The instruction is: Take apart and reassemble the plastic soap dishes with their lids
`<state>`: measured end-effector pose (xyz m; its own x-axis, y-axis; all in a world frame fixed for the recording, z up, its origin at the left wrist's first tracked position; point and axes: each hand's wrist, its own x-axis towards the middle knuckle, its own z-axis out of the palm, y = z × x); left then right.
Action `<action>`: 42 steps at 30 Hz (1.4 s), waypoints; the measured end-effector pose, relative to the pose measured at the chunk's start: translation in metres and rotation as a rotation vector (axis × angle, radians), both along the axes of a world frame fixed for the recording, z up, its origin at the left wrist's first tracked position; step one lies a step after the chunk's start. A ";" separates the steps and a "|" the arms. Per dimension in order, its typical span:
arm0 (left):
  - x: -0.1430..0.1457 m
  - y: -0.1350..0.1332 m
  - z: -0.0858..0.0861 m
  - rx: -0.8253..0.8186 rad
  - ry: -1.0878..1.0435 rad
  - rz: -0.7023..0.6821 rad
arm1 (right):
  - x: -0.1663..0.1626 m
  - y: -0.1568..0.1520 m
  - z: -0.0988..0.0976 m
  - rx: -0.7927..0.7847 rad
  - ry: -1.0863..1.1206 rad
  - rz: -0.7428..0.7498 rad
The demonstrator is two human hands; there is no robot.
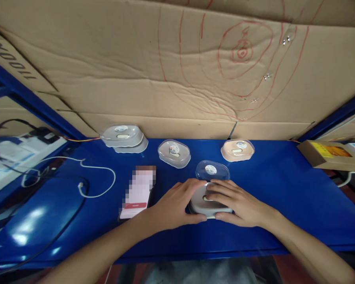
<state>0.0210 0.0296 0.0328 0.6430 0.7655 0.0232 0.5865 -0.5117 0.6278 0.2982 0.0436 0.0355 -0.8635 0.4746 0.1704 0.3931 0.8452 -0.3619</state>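
Near the front of the blue table, a grey oval box [197,200] sits between my two hands. My left hand [180,203] grips its left side, thumb along the near edge and fingers over the far rim. My right hand [235,202] curves round the right side, its fingers across the top and its thumb at the near edge. Just behind the box lies a clear plastic cover [213,169] with a round white label. Part of the box's top is hidden by my fingers.
Behind stand a grey covered box [174,154], a peach covered box [238,151] and stacked grey boxes [124,138]. A phone [137,193] lies left of my hands. White and black cables [114,177] trail across the left. A cardboard box [328,156] stands right; a cardboard wall [136,90] closes the back.
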 end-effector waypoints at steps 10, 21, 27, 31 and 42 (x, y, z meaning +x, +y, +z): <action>0.001 -0.003 -0.005 0.023 0.006 0.016 | 0.001 0.001 0.000 -0.054 0.043 0.009; 0.001 -0.006 -0.016 0.088 0.054 0.005 | 0.013 0.019 -0.001 -0.101 0.102 -0.056; 0.002 -0.010 -0.019 0.213 0.009 0.108 | 0.022 0.032 -0.013 -0.034 0.143 -0.131; 0.001 -0.010 -0.009 0.333 0.015 0.057 | 0.021 0.032 -0.018 -0.026 0.164 -0.150; 0.004 -0.021 -0.010 0.456 0.137 -0.429 | 0.015 0.032 -0.027 0.072 0.159 -0.201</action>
